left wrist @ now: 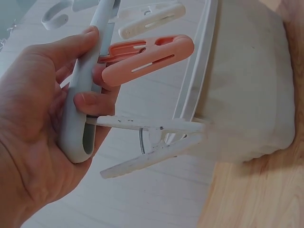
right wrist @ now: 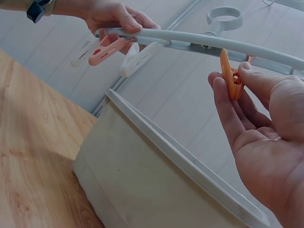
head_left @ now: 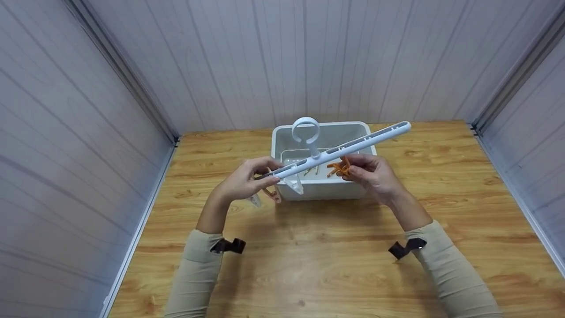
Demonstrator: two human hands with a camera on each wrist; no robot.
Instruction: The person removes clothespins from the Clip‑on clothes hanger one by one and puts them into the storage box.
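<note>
My left hand [head_left: 247, 179] [left wrist: 52, 114] grips one end of a long white peg hanger bar [head_left: 340, 150] [left wrist: 88, 76] [right wrist: 213, 42] with a ring hook [head_left: 306, 130] [right wrist: 224, 18] on top. The bar is held tilted over a white plastic bin [head_left: 282, 141] [right wrist: 156, 175]. Near my left hand, a pink peg [left wrist: 147, 57] [right wrist: 105, 51] and white pegs [left wrist: 152, 142] [right wrist: 137, 58] hang from the bar. My right hand [head_left: 368, 172] [right wrist: 266, 123] pinches an orange peg [head_left: 340, 168] [right wrist: 229, 76] just under the bar's middle.
The bin stands at the back centre of a wooden table [head_left: 335, 247]. More pegs lie inside the bin. White panelled walls [head_left: 70, 132] close in the left, back and right sides.
</note>
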